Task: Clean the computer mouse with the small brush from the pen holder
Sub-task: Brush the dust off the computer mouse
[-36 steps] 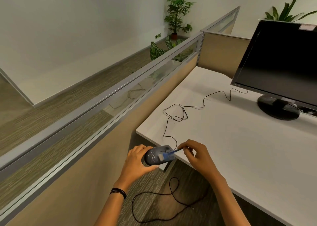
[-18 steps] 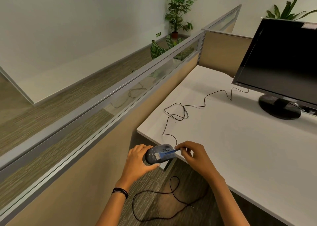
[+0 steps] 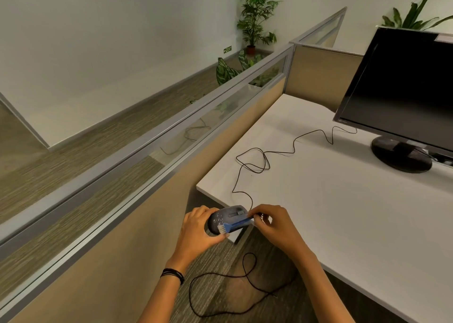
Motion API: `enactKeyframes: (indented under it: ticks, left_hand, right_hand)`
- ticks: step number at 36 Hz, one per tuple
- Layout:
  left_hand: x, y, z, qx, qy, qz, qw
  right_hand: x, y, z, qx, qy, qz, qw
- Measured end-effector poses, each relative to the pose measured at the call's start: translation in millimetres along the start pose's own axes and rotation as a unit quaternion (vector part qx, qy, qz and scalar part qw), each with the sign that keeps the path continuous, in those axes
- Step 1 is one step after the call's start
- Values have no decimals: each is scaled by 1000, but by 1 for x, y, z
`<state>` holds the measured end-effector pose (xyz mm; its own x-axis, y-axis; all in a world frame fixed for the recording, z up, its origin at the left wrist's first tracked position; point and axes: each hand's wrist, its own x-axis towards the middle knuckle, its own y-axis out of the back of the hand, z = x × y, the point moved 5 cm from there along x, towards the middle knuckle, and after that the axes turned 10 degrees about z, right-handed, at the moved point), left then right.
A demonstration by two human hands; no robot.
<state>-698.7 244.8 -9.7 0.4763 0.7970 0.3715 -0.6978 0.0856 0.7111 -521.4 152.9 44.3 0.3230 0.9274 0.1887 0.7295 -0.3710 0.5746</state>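
Dust-speckled dark grey computer mouse is held in the air just off the near left corner of the white rectangular desk; it is grasped from the left by the left hand, the fingers being curled around its rear end and the thumb placed under it; a black band is worn on that wrist. A small blue plastic brush with white bristles is pinched at its handle end by the right hand, between thumb and fingertips; the bristles are laid on the near left part of the mouse's top. The thin black cable of the mouse is seen running across the desk in loops toward the black flat monitor at the far right; a second black cable loop is seen lying on the grey carpet below the hands. A beige partition with a glass strip is set along the left side of the desk.
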Motion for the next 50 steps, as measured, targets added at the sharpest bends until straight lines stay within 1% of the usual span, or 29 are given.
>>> enactKeyframes:
  ticks: [3,5,9,12,15,17,19,24,28,31,35,37,40,42,44,47,50]
  left_hand:
    - [-1,0,-2,7,-2,-1,1000]
    - [-1,-1,-3,10,-2,-3,1000]
    - [-1,-3,-4,14,0,-11,1000]
    - [-1,-3,-3,14,1,-11,1000]
    - [-1,-1,-2,10,0,-5,1000]
    - [-1,0,-2,11,0,-4,1000]
    - [-2,0,-3,11,2,-4,1000]
    - [-3,0,-3,11,6,-12,1000]
    - [-3,0,-1,10,6,-10,1000]
    - [-3,2,0,10,4,-9,1000]
    - [-5,2,-4,14,8,-11,1000]
    - [-5,1,-4,15,9,-12,1000]
    - [-4,0,-2,10,7,-13,1000]
    - [-4,-1,-1,10,7,-12,1000]
    - [-4,-2,-1,13,4,-10,1000]
    - [-4,-2,-1,14,-1,-11,1000]
    - [-5,-3,-4,15,1,-12,1000]
  right_hand:
    - [-1,5,-1,-22,9,51,998]
    - [-2,7,-2,-19,11,62,998]
    - [-3,2,-8,-1,23,16,1000]
    - [-2,-5,-12,-24,38,-16,999]
    - [-2,-4,-7,-66,32,20,997]
    - [-2,0,-4,-61,21,50,997]
    - [-1,2,-5,-44,16,57,997]
    - [1,-6,-20,14,32,-4,999]
    - [4,-17,-22,-36,45,-37,998]
    - [3,-14,-19,-69,45,-11,997]
    - [0,0,-10,-47,18,57,997]
    - [-1,4,-12,-17,18,59,998]
    - [-3,1,-21,32,31,21,999]
    - [-4,-4,-21,23,30,-6,999]
    - [-5,-8,-16,-10,23,-12,1000]
    - [-5,-2,-11,-47,13,22,999]
    - [-6,8,-6,-48,3,75,996]
